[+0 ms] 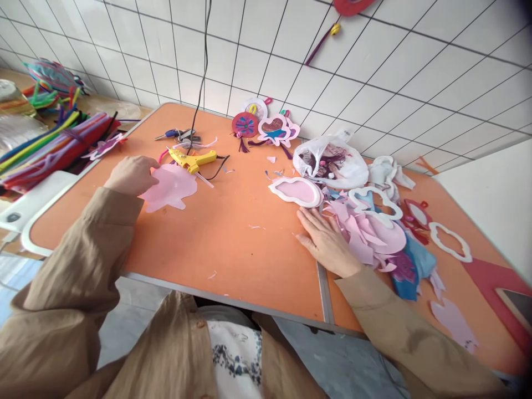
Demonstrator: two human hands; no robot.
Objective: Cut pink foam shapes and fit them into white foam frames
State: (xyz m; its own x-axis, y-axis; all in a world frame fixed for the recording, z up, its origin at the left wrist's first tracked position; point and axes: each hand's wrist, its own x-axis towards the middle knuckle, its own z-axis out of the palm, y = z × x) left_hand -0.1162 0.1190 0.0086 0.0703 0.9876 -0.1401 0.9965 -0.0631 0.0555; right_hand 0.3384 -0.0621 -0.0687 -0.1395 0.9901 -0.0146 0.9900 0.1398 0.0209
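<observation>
At the left part of the table, my left hand (pixel 135 174) is bent over the left edge of a flower-like pink cut-out (pixel 172 191), its fingers closed at that edge. The fingertips are partly hidden. A yellow glue gun (pixel 193 160) lies just behind the cut-out, and a small pink loop (pixel 163 156) shows near my fingers. On the right, my right hand (pixel 328 241) rests flat on the table with fingers outstretched. Just beyond its fingertips lies a pink piece with a white wavy border (pixel 296 192); pink paper scraps (pixel 353 227) are heaped beside it.
Finished ornaments (pixel 245 124) lean near the tiled wall. A white plastic bag (pixel 332 160), a white cloud-shaped frame (pixel 451 242) and blue material (pixel 409 277) lie on the right. Keys (pixel 178 134) sit at the back; bundled pipe cleaners (pixel 62 144) are at left. A cable hangs over the table.
</observation>
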